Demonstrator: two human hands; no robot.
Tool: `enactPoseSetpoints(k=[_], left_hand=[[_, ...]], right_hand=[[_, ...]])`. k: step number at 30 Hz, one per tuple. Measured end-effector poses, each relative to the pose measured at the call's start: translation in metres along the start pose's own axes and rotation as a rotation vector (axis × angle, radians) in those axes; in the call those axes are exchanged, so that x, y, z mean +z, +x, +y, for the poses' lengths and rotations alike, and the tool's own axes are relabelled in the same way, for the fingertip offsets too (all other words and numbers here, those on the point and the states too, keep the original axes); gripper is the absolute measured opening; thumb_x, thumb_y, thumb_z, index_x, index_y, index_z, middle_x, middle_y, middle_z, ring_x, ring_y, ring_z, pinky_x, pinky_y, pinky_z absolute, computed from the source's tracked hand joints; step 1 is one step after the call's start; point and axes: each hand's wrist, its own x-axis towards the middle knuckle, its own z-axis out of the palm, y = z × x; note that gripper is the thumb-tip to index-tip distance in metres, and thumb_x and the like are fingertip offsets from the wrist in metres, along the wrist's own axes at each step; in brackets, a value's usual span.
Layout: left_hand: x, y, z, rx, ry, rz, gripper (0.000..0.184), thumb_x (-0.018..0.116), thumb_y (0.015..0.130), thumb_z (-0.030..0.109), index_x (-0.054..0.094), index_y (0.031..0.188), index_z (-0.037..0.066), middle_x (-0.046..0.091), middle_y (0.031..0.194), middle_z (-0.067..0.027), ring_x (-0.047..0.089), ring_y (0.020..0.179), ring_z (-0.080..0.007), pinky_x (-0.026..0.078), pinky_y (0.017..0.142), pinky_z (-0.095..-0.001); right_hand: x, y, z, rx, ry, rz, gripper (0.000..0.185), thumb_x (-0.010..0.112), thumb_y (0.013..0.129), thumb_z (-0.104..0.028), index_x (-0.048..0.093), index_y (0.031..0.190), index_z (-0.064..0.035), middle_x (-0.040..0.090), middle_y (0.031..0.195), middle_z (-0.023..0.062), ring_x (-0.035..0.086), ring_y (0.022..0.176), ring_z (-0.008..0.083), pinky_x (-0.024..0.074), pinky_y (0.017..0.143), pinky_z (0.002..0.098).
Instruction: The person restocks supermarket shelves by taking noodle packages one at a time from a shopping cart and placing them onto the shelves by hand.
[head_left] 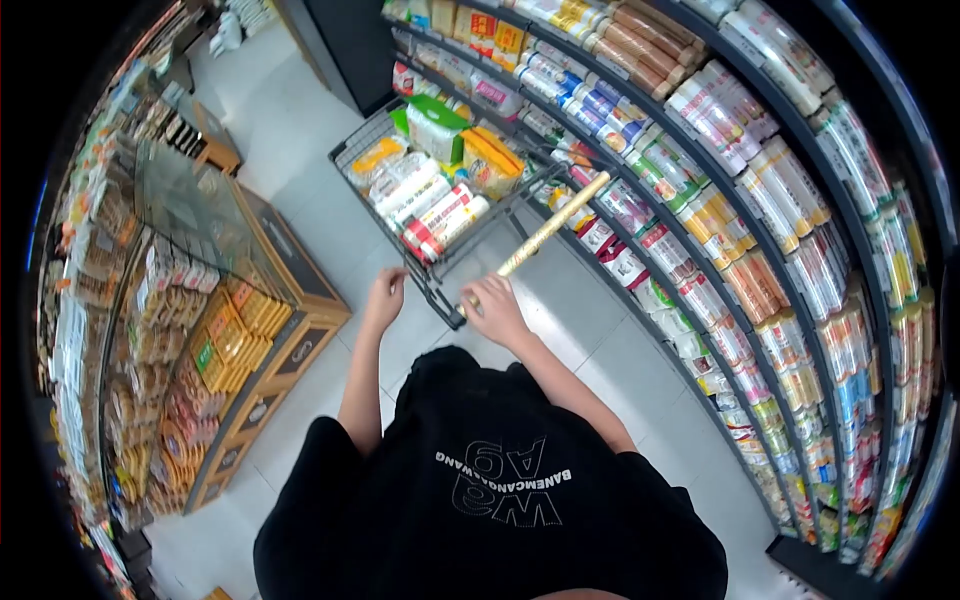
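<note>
The right hand point(495, 308) is closed loosely around the near-left end of a long, pale yellow cylindrical handle bar point(548, 230) with small printing, fixed across a dark metal wire shopping cart point(345, 160). The left hand point(387, 293) is raised just beside the cart's dark side frame, its fingers partly curled and holding nothing.

In the cart's basket lie a green and white package point(436, 130), a yellow-orange bag point(492, 160), white cylindrical packs point(412, 192), red and white cylindrical packs point(445, 222) and a smaller yellow package point(376, 156); their labels are too small to read.

On the right, tall curved-looking dark shelves point(690, 105) packed with rows of wrapped cylindrical packs and bags stand close to the far end of the bar, bounding that side. On the left, a wood-sided display stand point(290, 235) with a clear panel point(190, 210) and packaged foods stands apart from the cart, pale grey tiled floor point(300, 150) between them. A dark upright panel point(335, 45) rises beyond the basket.
</note>
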Motion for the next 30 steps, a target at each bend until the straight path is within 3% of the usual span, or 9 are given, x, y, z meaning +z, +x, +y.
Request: enactPoseSetpoints(k=[4, 9, 12, 14, 18, 21, 23, 28, 30], left_hand=[[-0.036, -0.003, -0.051, -0.118, 0.073, -0.341, 0.026, 0.056, 0.092, 0.018, 0.064, 0.109, 0.0, 0.068, 0.094, -0.0207, 0.066, 0.085, -0.0313, 0.051, 0.079, -0.0374], [-0.106, -0.016, -0.093, -0.019, -0.017, -0.578, 0.03, 0.059, 0.092, 0.019, 0.062, 0.115, 0.001, 0.069, 0.097, -0.0188, 0.067, 0.09, -0.0254, 0.051, 0.081, -0.0353], [-0.14, -0.024, -0.162, -0.12, -0.295, -0.542, 0.027, 0.059, 0.091, 0.016, 0.063, 0.112, -0.001, 0.069, 0.097, -0.0187, 0.068, 0.09, -0.0267, 0.052, 0.078, -0.0353], [-0.168, -0.029, -0.17, -0.109, -0.047, -0.416, 0.026, 0.059, 0.091, 0.014, 0.063, 0.111, -0.002, 0.069, 0.097, -0.0183, 0.069, 0.087, -0.0268, 0.053, 0.078, -0.0344], [-0.176, -0.013, -0.204, -0.083, -0.145, -0.289, 0.026, 0.057, 0.092, 0.011, 0.061, 0.113, -0.002, 0.067, 0.104, -0.0194, 0.067, 0.093, -0.0285, 0.053, 0.081, -0.0351], [-0.163, 0.011, -0.205, -0.089, -0.208, -0.237, 0.028, 0.055, 0.093, 0.009, 0.058, 0.118, -0.002, 0.064, 0.109, -0.0199, 0.065, 0.1, -0.0294, 0.052, 0.085, -0.0358], [-0.154, 0.026, -0.204, -0.102, -0.253, -0.226, 0.03, 0.055, 0.093, 0.008, 0.056, 0.121, -0.003, 0.062, 0.112, -0.0199, 0.063, 0.103, -0.0295, 0.052, 0.086, -0.0361], [-0.1, 0.094, -0.215, 0.087, -0.136, -0.136, 0.035, 0.059, 0.085, 0.002, 0.053, 0.12, -0.003, 0.058, 0.113, -0.02, 0.059, 0.107, -0.0328, 0.048, 0.092, -0.0395], [-0.078, 0.119, -0.216, 0.132, -0.051, -0.155, 0.042, 0.062, 0.082, 0.003, 0.051, 0.122, -0.003, 0.056, 0.117, -0.023, 0.055, 0.109, -0.0375, 0.045, 0.095, -0.0423]], right_hand=[[0.028, -0.011, 0.003, 0.214, -0.241, 0.111, 0.014, 0.062, 0.087, -0.02, 0.067, 0.082, -0.0076, 0.067, 0.08, 0.0073, 0.061, 0.089, 0.0255, 0.0338, 0.106, 0.0432], [0.044, -0.011, -0.025, 0.451, -0.401, 0.411, 0.013, 0.064, 0.086, -0.021, 0.067, 0.084, -0.0087, 0.067, 0.083, 0.0067, 0.061, 0.092, 0.0248, 0.034, 0.104, 0.0426], [0.049, -0.012, -0.028, 0.489, -0.505, 0.51, 0.014, 0.065, 0.085, -0.021, 0.065, 0.088, -0.0081, 0.066, 0.085, 0.0059, 0.06, 0.094, 0.0247, 0.0342, 0.104, 0.0421], [0.049, -0.031, -0.035, 0.509, -0.562, 0.437, 0.016, 0.066, 0.083, -0.022, 0.064, 0.091, -0.0077, 0.066, 0.085, 0.0051, 0.06, 0.094, 0.0237, 0.0339, 0.105, 0.042], [0.054, -0.034, -0.058, 0.563, -0.602, 0.577, 0.017, 0.064, 0.086, -0.019, 0.062, 0.095, -0.0046, 0.063, 0.093, 0.0114, 0.059, 0.096, 0.0289, 0.0374, 0.101, 0.0432], [0.065, -0.008, -0.103, 0.537, -0.459, 0.7, 0.013, 0.063, 0.086, -0.01, 0.06, 0.096, -0.002, 0.06, 0.095, 0.014, 0.059, 0.095, 0.0316, 0.0441, 0.092, 0.0405], [0.085, 0.019, -0.131, 0.51, -0.167, 0.701, 0.012, 0.063, 0.085, 0.0, 0.058, 0.096, -0.0004, 0.058, 0.093, 0.014, 0.062, 0.082, 0.0277, 0.0504, 0.075, 0.0336], [0.19, 0.048, -0.084, 0.726, 0.277, 0.304, 0.021, 0.06, 0.092, -0.019, 0.06, 0.099, 0.0014, 0.065, 0.082, 0.0111, 0.065, 0.076, 0.0203, 0.0525, 0.071, 0.0324], [0.231, 0.062, -0.047, 1.011, 0.767, 0.173, 0.028, 0.056, 0.094, -0.026, 0.059, 0.102, 0.0008, 0.065, 0.082, 0.0072, 0.062, 0.072, 0.015, 0.052, 0.065, 0.0299]])
